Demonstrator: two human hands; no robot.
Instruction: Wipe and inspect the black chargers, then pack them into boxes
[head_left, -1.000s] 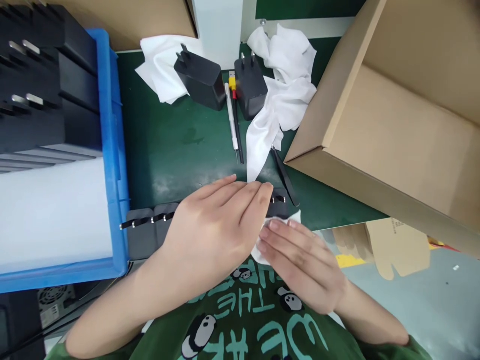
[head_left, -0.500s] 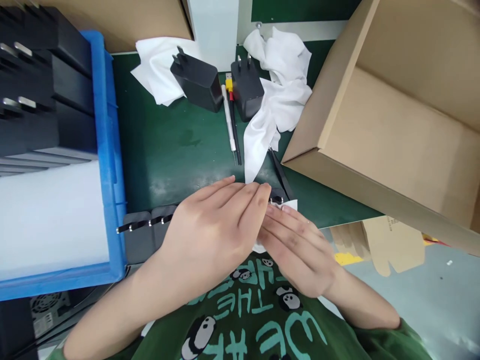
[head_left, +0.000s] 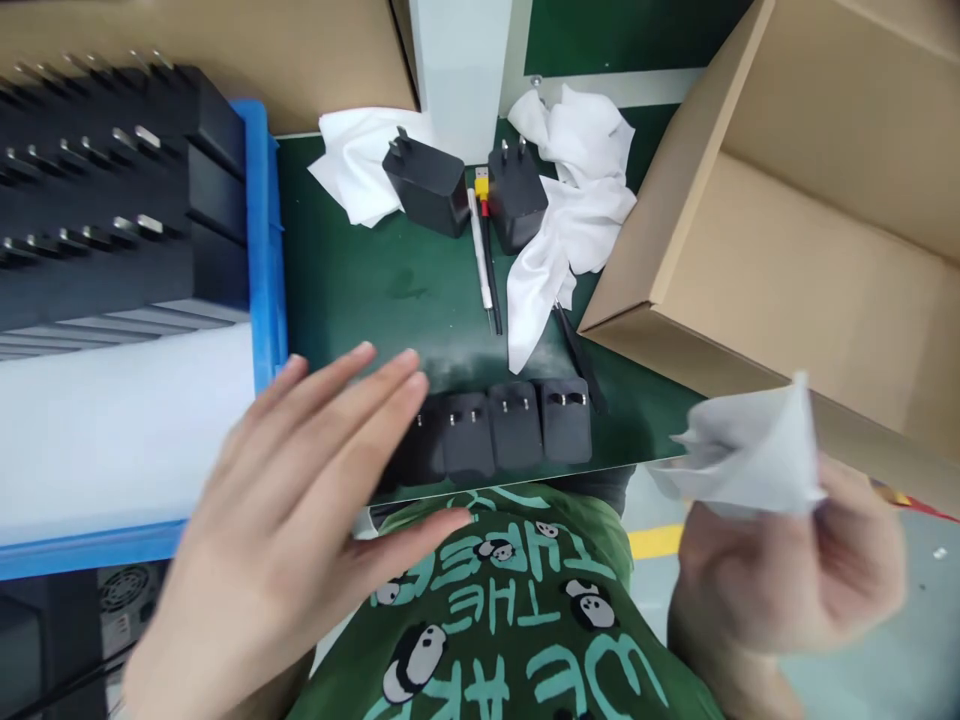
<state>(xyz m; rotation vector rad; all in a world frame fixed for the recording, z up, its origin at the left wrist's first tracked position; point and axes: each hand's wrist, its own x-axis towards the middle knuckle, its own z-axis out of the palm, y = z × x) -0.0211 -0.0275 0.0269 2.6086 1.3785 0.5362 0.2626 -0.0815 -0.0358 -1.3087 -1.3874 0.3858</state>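
Note:
A row of several black plug adapters stands along the table's front edge, metal prongs showing. My left hand hovers flat over the row's left end, fingers stretched and thumb out to the side, hiding some of the adapters; whether it touches them I cannot tell. Off to the right, beyond the table edge, my right hand is closed around a folded white cloth, slightly blurred. The cloth is in front of the cardboard box's near side.
At left, a blue crate holds more black adapters and a white sheet. Two adapters, a white pen-like tool, tweezers and crumpled white cloths lie farther back. An open cardboard box occupies the right.
My hands have parted from over the adapter row. My left hand moved left and spread out; my right hand moved right, carrying the white cloth away, so more adapters show.

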